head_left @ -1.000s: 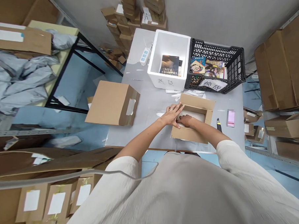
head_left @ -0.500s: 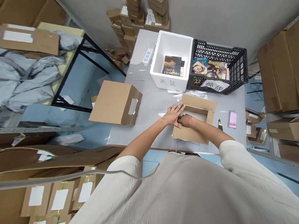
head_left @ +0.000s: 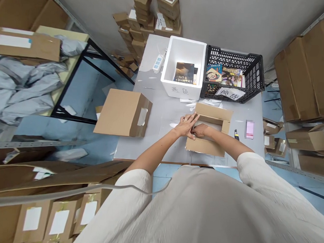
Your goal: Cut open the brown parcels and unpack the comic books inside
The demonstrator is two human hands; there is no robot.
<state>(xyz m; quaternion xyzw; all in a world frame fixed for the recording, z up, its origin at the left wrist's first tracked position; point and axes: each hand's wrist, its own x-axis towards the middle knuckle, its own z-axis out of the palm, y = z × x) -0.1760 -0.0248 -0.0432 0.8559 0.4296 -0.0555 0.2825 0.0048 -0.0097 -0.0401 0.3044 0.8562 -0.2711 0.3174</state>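
Observation:
A shallow open cardboard box (head_left: 213, 114) lies on the grey table (head_left: 162, 114), with something pale inside it. My left hand (head_left: 185, 124) lies flat over the box's left edge, fingers stretched out and a ring on one finger. My right hand (head_left: 200, 130) reaches into the box right beside the left hand. Its fingers are curled against the inner left side, and what they grip, if anything, is hidden.
A closed cardboard box (head_left: 122, 112) overhangs the table's left edge. At the back stand a white foam box (head_left: 184, 51) and a black crate (head_left: 234, 58), both holding books. A utility knife (head_left: 236, 134) and a pink item (head_left: 249, 129) lie at the right. Cartons line both sides.
Both hands stay at the box's left edge. The right hand's fingers have curled a little tighter. Only the view has shifted slightly.

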